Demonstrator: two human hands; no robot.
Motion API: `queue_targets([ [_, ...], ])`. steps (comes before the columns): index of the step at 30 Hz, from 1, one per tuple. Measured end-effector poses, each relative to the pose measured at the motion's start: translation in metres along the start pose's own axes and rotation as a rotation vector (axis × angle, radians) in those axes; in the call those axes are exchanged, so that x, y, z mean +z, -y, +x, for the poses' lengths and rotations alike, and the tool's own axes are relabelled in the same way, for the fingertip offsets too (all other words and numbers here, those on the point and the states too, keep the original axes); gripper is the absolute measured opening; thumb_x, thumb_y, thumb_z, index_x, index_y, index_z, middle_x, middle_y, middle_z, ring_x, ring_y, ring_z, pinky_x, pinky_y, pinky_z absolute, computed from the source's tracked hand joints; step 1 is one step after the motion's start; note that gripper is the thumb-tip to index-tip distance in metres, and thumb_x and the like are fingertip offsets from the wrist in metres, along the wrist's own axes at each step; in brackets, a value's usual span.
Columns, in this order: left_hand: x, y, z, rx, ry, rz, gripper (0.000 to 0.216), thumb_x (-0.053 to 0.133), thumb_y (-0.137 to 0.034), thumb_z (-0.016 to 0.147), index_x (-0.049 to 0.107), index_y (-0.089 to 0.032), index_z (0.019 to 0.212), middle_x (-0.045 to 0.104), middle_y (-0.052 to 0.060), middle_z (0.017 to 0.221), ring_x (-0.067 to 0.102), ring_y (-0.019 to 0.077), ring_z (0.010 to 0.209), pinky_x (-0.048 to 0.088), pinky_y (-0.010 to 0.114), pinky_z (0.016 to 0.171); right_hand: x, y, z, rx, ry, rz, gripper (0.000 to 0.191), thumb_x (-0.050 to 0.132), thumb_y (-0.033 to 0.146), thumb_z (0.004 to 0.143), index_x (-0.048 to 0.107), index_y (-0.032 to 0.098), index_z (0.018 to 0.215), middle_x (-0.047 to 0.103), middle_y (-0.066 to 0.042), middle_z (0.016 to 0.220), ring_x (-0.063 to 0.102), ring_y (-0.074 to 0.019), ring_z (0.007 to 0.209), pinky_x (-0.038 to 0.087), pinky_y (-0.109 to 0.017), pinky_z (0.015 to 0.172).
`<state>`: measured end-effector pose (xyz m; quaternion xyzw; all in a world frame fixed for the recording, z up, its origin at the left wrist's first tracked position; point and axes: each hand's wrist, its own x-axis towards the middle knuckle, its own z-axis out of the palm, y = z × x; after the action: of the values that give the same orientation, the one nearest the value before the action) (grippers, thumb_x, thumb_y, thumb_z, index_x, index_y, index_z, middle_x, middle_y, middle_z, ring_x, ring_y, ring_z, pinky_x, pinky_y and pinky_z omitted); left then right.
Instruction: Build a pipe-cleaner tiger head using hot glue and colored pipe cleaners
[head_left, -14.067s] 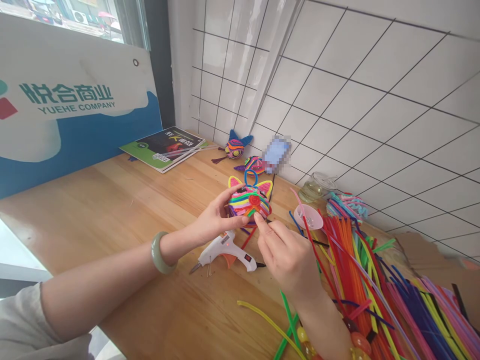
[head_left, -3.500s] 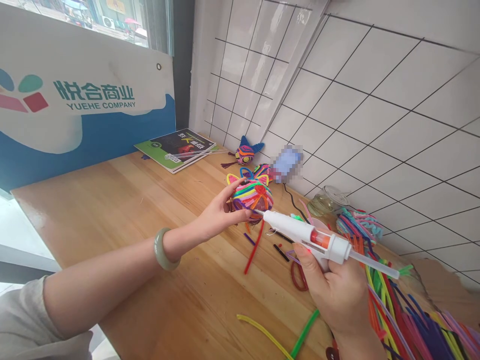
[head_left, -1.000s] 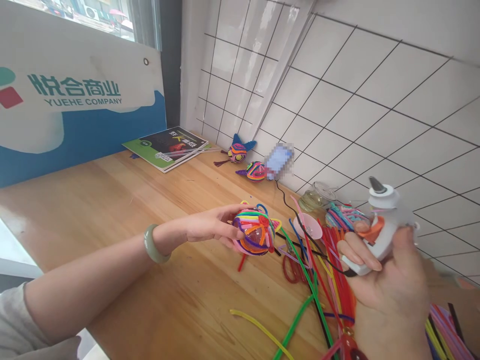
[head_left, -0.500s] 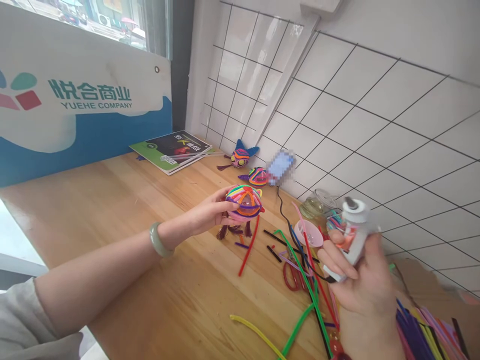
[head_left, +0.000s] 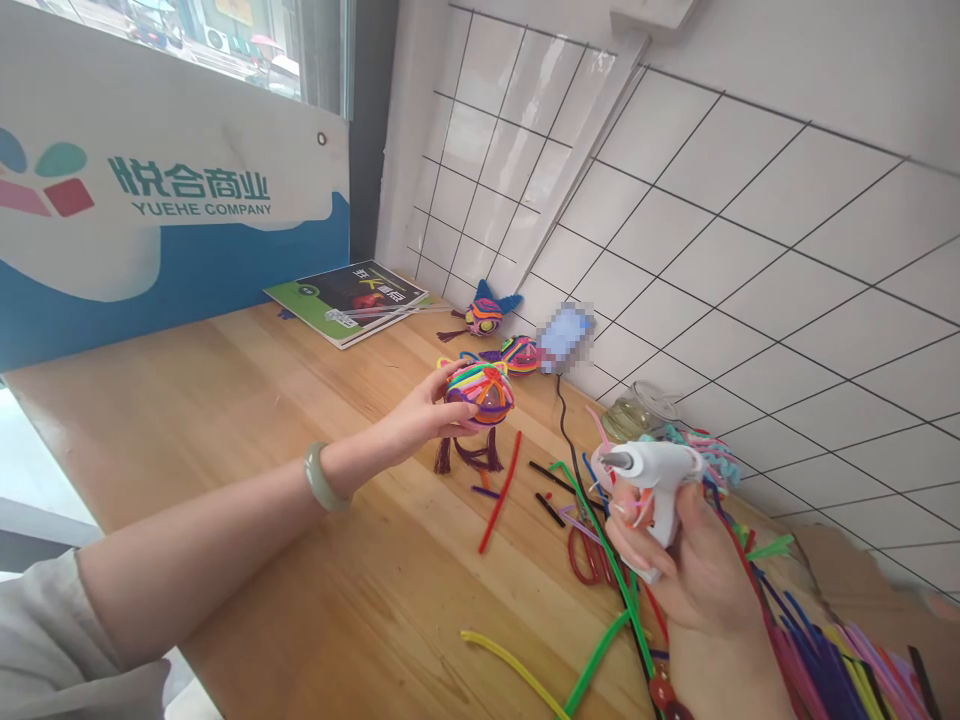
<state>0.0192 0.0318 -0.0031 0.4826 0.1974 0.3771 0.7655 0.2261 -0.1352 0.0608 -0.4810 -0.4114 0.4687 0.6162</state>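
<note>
My left hand [head_left: 416, 422] is closed around a ball-shaped figure wound from many-coloured pipe cleaners [head_left: 480, 393], held just above the wooden table [head_left: 247, 430], with dark tassels hanging below it. My right hand [head_left: 686, 570] grips a white hot glue gun [head_left: 656, 475] by its handle, nozzle pointing left, a finger by the orange trigger. The gun is apart from the figure, to its right and lower. A green bangle [head_left: 321, 478] sits on my left wrist.
Loose pipe cleaners lie about: a red one [head_left: 499, 493], a yellow one [head_left: 514, 670], a big multicoloured heap [head_left: 840, 650] at right. Two finished figures [head_left: 484, 315] and a blurred device stand by the tiled wall. A booklet [head_left: 349, 298], glass jar [head_left: 637, 410], black cord [head_left: 562, 420].
My right hand turned the glue gun from nozzle-up to nozzle-left and lowered it slightly. My left hand lifted the figure a little and rotated it.
</note>
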Motion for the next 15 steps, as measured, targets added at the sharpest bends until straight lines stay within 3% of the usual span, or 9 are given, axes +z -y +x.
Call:
queue_targets([
  [3,-0.001,0.0,0.0,0.013,-0.029,0.041,0.071,0.072,-0.025,0.074,0.04,-0.03,0.138,0.054,0.01,0.134,0.067,0.0245,0.1,0.054,0.048,0.091,-0.009,-0.012,0.0,0.126,0.054,-0.024,0.04,0.061,0.058,0.079,0.059,0.019,0.071,0.058,0.002,0.058,0.025,-0.0016,0.032,0.029,-0.019,0.033],
  [8,-0.005,-0.002,0.002,0.037,-0.075,0.069,0.073,0.073,-0.025,0.074,0.039,-0.029,0.139,0.054,0.012,0.133,0.067,0.0234,0.098,0.055,0.046,0.09,-0.011,-0.028,0.003,0.392,0.14,-0.21,0.037,0.067,0.054,0.077,0.059,0.019,0.08,0.055,0.005,0.059,0.031,-0.001,0.033,0.027,-0.016,0.035],
  [12,-0.006,-0.003,0.004,0.055,-0.066,0.081,0.073,0.073,-0.024,0.073,0.04,-0.029,0.138,0.055,0.011,0.133,0.065,0.0249,0.103,0.055,0.045,0.089,0.005,-0.041,0.006,0.493,0.294,-0.425,0.04,0.055,0.06,0.082,0.06,0.021,0.077,0.047,0.009,0.044,0.033,-0.0031,0.032,0.025,-0.014,0.036],
  [15,-0.006,-0.003,0.003,0.071,-0.07,0.081,0.07,0.073,-0.023,0.073,0.043,-0.029,0.136,0.053,0.01,0.135,0.064,0.0248,0.104,0.055,0.044,0.088,0.024,-0.056,0.007,0.5,0.355,-0.502,0.039,0.054,0.058,0.081,0.064,0.022,0.073,0.054,0.007,0.044,0.039,-0.0041,0.033,0.025,-0.013,0.037],
])
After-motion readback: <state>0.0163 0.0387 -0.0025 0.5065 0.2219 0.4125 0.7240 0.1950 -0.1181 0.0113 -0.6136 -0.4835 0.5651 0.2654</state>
